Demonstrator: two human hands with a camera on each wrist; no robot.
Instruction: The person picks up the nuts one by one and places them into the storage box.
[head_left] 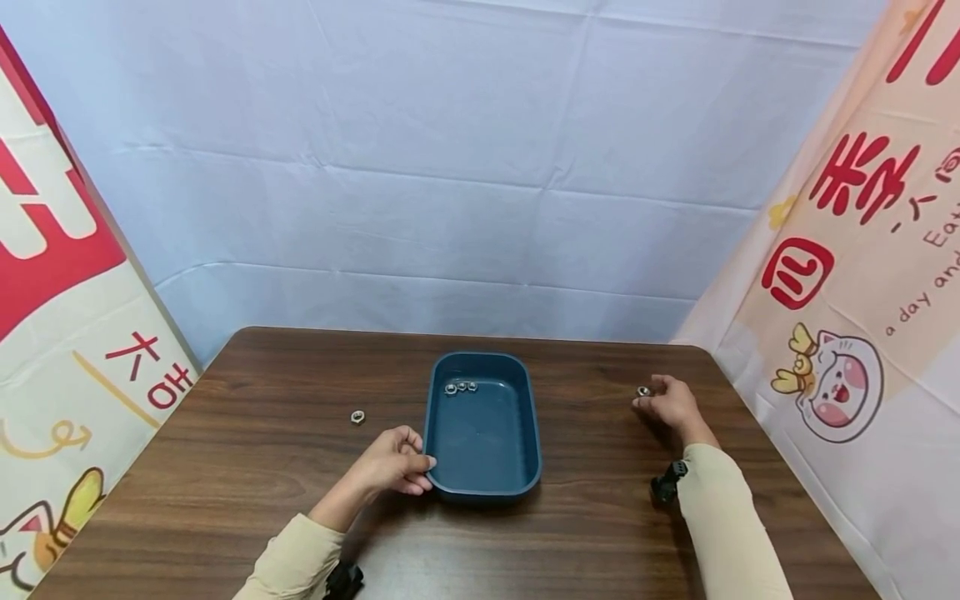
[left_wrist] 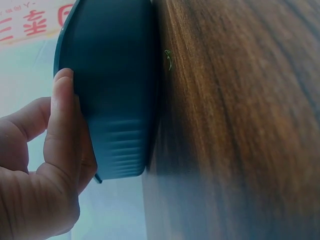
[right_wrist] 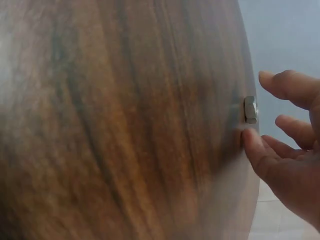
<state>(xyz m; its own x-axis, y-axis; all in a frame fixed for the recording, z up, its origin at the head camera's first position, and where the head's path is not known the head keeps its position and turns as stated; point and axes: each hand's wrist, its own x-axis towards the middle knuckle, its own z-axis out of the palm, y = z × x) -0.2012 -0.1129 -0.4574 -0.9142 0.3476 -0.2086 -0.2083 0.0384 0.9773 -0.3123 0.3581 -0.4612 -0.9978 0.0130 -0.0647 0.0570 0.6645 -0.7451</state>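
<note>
The nut (head_left: 643, 392) by the right hand (head_left: 673, 406) is silvery and six-sided, with shiny faces and a dark hole. It lies on the right part of the brown wood-grain table (head_left: 247, 417), well apart from the tray (head_left: 483, 479). The right wrist view shows it between forefinger and thumb, which are spread apart, the thumb (right_wrist: 254, 142) nearer; the hand has no grip on it. Whether the thumb touches it, I cannot tell.

A second loose nut (head_left: 357, 417) lies on the table left of the tray, just beyond the left hand (head_left: 390, 462). The tray stands between the two loose nuts. A thin pale thread (left_wrist: 168, 59) lies on the table near the tray's side. A white sheet (head_left: 375, 208) hangs behind the table, and printed banners flank it.

The tray is dark blue, rectangular with rounded corners, and sits upright. Three more nuts (head_left: 462, 386) lie in it, in a short row near its far left corner; the rest of its floor is bare. The left hand pinches its rim at the near left corner, thumb over the edge and fingers against the outer wall.
</note>
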